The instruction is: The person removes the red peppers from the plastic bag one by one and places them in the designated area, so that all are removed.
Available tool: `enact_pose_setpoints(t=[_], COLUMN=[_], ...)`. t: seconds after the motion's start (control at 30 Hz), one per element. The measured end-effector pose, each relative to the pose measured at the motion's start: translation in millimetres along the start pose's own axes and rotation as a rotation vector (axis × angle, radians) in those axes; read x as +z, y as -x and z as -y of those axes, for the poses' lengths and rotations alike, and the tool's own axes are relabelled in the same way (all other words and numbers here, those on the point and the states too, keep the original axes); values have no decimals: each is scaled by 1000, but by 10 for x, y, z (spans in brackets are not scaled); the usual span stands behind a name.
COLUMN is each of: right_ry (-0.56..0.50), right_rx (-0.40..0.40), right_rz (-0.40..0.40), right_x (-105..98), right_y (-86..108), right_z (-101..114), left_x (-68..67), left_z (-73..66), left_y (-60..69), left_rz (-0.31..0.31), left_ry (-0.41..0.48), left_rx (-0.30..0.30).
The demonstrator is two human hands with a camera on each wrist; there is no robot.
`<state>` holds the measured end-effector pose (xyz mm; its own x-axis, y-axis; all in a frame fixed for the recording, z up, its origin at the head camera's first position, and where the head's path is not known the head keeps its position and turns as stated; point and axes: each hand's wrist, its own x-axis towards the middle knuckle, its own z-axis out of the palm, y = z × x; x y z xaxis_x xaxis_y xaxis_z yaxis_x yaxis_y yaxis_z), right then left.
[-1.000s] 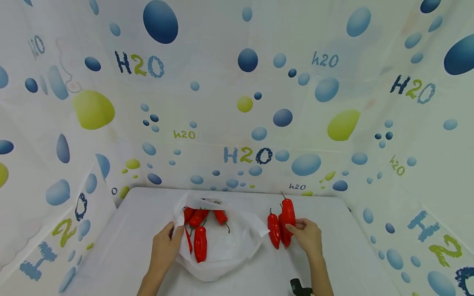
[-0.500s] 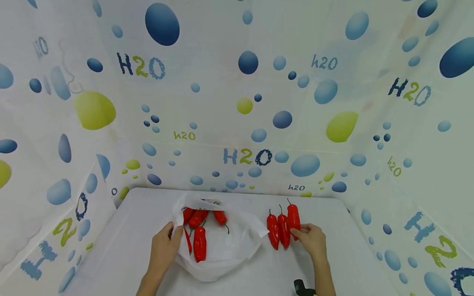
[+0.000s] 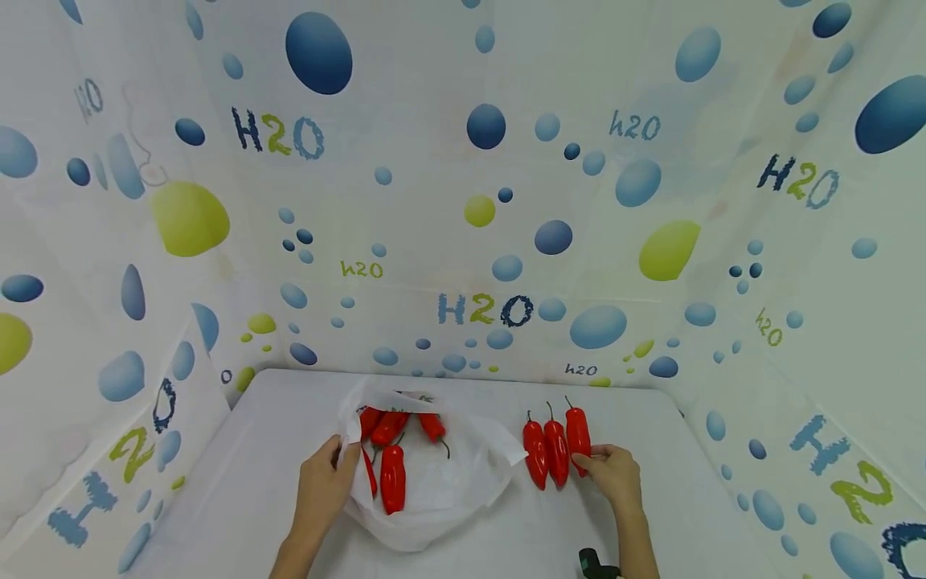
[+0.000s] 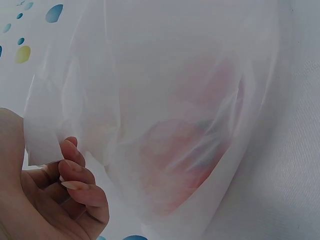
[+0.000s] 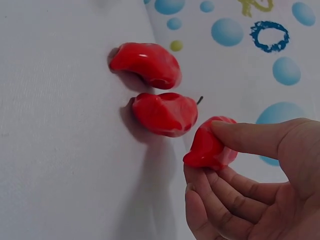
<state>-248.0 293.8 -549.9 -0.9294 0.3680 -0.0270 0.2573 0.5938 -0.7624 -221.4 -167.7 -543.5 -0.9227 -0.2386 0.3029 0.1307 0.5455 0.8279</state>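
My left hand [image 3: 323,482] pinches the left rim of a white plastic bag [image 3: 434,515]; in the left wrist view the thumb and fingers [image 4: 75,175] hold its edge. Several red peppers lie in the bag, one of them [image 3: 393,480] near its front. To the right of the bag, my right hand [image 3: 615,476] holds a red pepper [image 3: 577,430] between thumb and fingers. Two more red peppers, one [image 3: 534,454] beside the bag's edge and one [image 3: 556,452] in the middle, lie side by side on the table, left of the held one.
The white table [image 3: 239,482] meets a patterned curtain [image 3: 434,201] at its back and sides. A dark object [image 3: 592,564] shows at the bottom edge beside my right forearm.
My right hand has moved to the right with its pepper, from over the middle pepper to a place right of it, and lower. My left hand keeps its hold on the bag.
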Motion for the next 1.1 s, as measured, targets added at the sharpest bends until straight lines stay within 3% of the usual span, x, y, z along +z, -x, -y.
enact_pose_setpoints(t=[0.43, 0.67, 1.1], right_ry=[13, 11, 26], right_rx=[47, 50, 48], right_rz=[24, 31, 41], right_x=[47, 12, 29], right_y=[-50, 3, -8], right_z=[-215, -149, -143], left_x=[-5, -15, -24], left_z=[-60, -76, -39], left_y=[-10, -5, 21], left_rz=[27, 22, 24], left_ry=[-6, 19, 4], left_rx=[-1, 16, -21])
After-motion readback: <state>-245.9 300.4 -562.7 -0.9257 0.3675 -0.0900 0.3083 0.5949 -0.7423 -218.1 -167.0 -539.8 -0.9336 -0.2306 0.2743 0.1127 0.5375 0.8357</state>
